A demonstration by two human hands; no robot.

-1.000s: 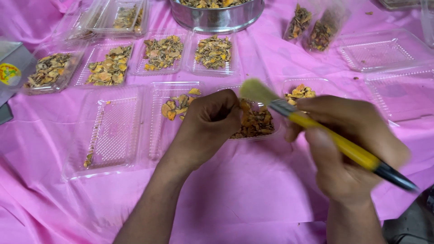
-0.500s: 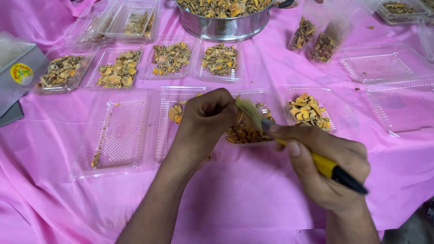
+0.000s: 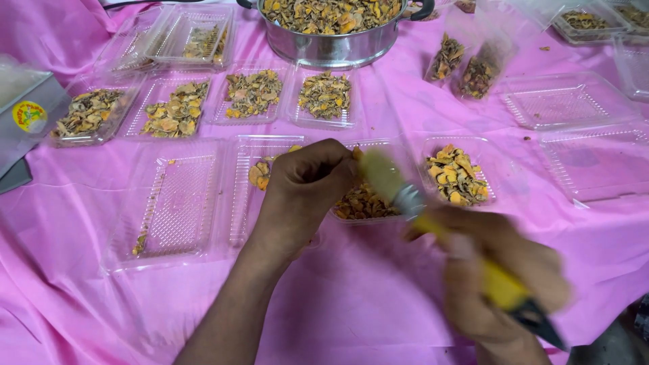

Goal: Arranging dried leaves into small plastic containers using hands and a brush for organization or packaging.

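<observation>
A clear plastic tray [image 3: 368,203] of dried yellow-brown pieces is lying near the middle of the pink-covered worktop [image 3: 351,304]. The left hand [image 3: 304,186] is resting on its edge, fingers curled narrowly over it. The right hand [image 3: 503,277], blurred, is gripping a yellow-handled brush [image 3: 433,220], bristles over the tray.

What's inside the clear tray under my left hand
The clear tray holds brownish-yellow dried pieces, visible below the paintbrush. The left hand covers its left part, so what lies there is hidden.
</observation>
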